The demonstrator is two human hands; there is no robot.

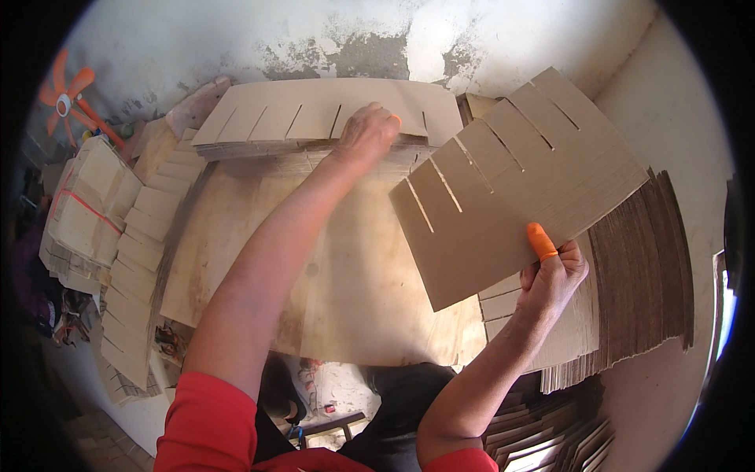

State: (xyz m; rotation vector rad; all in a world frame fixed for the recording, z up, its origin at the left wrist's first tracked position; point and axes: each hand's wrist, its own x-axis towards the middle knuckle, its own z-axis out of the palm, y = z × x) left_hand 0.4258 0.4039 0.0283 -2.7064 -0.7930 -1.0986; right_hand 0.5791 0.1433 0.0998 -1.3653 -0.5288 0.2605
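Note:
My right hand (554, 275) grips a slotted cardboard sheet (511, 204) by its near edge, with an orange-covered thumb lying on the face. The sheet is tilted above the right side of the wooden board, and a row of narrow slits runs in from its far left edge. At the back, my left hand (368, 138) rests over a stack of similar slotted sheets (267, 114), its fingers curled and one capped in orange. The left fingertips are mostly hidden, so what they pinch, if anything, does not show.
The wooden board (338, 267) lies before me. More cardboard stands in a tall pile (641, 259) at the right, and overlapping slotted pieces (134, 283) line the left. An orange fan (67, 102) is at far left. The peeling wall (362, 47) closes off the back.

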